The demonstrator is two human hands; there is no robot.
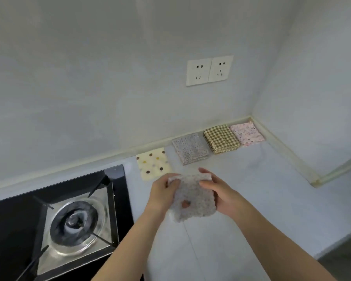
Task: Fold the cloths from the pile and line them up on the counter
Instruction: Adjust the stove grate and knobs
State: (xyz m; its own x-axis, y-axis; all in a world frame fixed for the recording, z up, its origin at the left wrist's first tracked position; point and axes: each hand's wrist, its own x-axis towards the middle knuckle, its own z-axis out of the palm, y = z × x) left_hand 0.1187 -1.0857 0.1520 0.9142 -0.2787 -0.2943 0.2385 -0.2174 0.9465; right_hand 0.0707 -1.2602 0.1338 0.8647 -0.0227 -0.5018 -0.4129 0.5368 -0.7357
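I hold a small grey speckled cloth (193,197) above the counter (261,189), folded to a rough square. My left hand (163,191) pinches its upper left corner. My right hand (219,191) grips its right edge, thumb on top. Along the back wall lie several folded cloths in a row: a cream one with brown and yellow dots (153,163), a grey floral one (190,148), a brown checked one (221,138) and a pink floral one (247,133) in the corner. The pile is not in view.
A black gas hob (55,224) with a steel burner sits at the left, close to my left forearm. Two white wall sockets (209,71) are above the row. A raised pale lip (292,157) borders the counter at back and right.
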